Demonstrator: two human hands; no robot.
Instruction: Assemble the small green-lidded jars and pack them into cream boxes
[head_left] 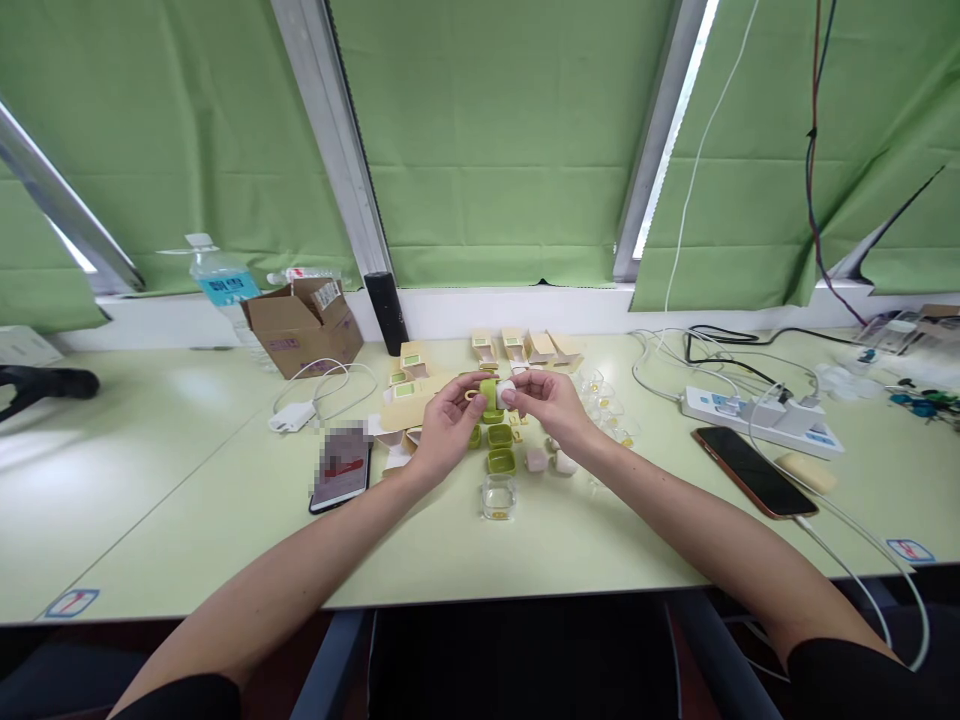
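Above the middle of the table, my left hand (447, 428) pinches a small green case (490, 394) with a pale yellow loop sticking out on its left. My right hand (553, 408) grips a small white block (505, 390) against the case's right side; whether it is partly inside, I cannot tell. Below my hands lie several green square trays (501, 461) and a clear plastic case (499, 497). Pinkish-white blocks (536, 459) sit to their right. More clear plastic pieces (600, 392) are partly hidden by my right hand.
Small yellow cartons (484, 347) stand behind my hands. Leftward are a phone (342, 466), a white charger (292, 417), a cardboard box (304, 325), a water bottle (225, 285) and a black cylinder (385, 313). A power strip (761, 420) and another phone (752, 472) with cables lie right.
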